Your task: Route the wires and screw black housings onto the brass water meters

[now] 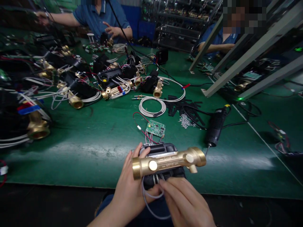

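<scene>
A brass pipe fitting (169, 161) with threaded ends lies across a black plastic housing (163, 148) at the table's near edge. My left hand (129, 186) is closed around the left side of this assembly. Fingers of my right hand (187, 198) pinch a thin grey cable (155, 216) below the housing, where cables enter it. Part of that cable hangs in a loop between my hands. Just beyond the housing, a green circuit board (155, 127) lies on the table, wired to it. My right fingertips are partly hidden.
A black electric screwdriver (215, 126) stands at the right, beside small screws (186, 120) and black strips (174, 105). A coiled cable (152, 106) lies ahead. Several brass-and-black assemblies (78, 85) crowd the left. Metal posts (246, 53) rise at right; two co-workers (101, 19) sit opposite.
</scene>
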`<state>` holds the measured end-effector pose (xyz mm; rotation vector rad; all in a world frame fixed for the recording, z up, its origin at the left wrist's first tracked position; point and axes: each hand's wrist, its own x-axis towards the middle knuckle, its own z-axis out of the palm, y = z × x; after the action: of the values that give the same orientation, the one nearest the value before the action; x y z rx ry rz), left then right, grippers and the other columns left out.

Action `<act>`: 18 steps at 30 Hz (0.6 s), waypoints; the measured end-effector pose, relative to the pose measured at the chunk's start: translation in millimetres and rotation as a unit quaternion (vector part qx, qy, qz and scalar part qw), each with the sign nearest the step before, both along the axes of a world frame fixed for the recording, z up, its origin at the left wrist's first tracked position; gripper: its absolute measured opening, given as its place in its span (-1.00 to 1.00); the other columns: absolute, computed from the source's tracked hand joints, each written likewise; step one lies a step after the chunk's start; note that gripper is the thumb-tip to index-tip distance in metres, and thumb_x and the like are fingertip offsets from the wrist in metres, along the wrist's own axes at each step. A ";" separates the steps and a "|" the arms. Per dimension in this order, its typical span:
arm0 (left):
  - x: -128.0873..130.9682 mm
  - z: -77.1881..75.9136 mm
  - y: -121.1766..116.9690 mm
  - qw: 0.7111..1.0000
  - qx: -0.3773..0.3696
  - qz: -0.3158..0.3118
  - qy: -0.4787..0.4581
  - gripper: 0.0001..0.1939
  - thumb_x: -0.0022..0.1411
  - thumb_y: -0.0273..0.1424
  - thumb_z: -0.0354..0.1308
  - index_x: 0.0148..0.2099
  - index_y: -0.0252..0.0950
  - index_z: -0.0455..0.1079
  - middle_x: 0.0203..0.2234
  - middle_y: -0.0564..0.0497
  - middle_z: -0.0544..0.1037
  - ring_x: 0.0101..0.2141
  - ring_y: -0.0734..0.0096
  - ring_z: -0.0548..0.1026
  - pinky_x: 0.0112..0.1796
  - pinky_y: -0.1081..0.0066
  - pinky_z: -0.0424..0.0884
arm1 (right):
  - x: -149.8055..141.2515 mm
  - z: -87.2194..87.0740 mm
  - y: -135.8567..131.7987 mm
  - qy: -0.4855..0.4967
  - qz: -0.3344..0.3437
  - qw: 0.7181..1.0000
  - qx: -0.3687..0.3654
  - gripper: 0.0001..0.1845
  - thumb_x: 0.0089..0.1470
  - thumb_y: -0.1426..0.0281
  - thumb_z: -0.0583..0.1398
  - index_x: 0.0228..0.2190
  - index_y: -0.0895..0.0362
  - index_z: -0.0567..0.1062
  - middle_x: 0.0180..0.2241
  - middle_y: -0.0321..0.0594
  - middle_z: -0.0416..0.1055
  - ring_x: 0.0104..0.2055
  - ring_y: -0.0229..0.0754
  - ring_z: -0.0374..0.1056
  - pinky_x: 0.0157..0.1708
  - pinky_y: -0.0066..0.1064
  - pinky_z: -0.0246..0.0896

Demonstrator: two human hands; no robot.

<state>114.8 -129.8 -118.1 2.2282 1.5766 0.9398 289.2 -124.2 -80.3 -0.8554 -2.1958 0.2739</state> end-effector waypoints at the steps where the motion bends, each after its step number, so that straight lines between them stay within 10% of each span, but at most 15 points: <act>1: 0.3 -0.5 0.0 1.000 -0.005 0.004 0.003 -0.27 0.18 -0.25 0.13 0.29 -0.26 -0.11 0.19 -0.26 0.24 0.28 0.00 0.04 0.14 -0.16 0.15 | 3.0 -0.2 -1.5 -0.005 -0.014 1.000 0.000 -0.78 0.21 0.61 0.06 -0.17 0.24 0.46 -0.37 -0.11 0.46 -0.36 -0.21 0.42 -0.35 -0.46 0.42; 18: 8.7 11.7 5.0 0.998 0.015 0.053 0.033 -0.38 0.26 -0.09 -0.01 0.24 -0.30 -0.01 0.15 -0.30 0.25 0.21 -0.08 0.18 0.02 -0.18 0.31 | 12.2 -19.3 -0.3 -0.046 0.027 0.996 0.066 -0.68 0.30 0.55 -0.03 -0.34 0.25 0.49 -0.44 -0.09 0.53 -0.43 -0.19 0.49 -0.40 -0.47 0.45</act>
<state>123.6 -124.8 -106.4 2.2370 1.7350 0.9330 301.3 -124.4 -99.6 -0.7493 -2.2959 0.1153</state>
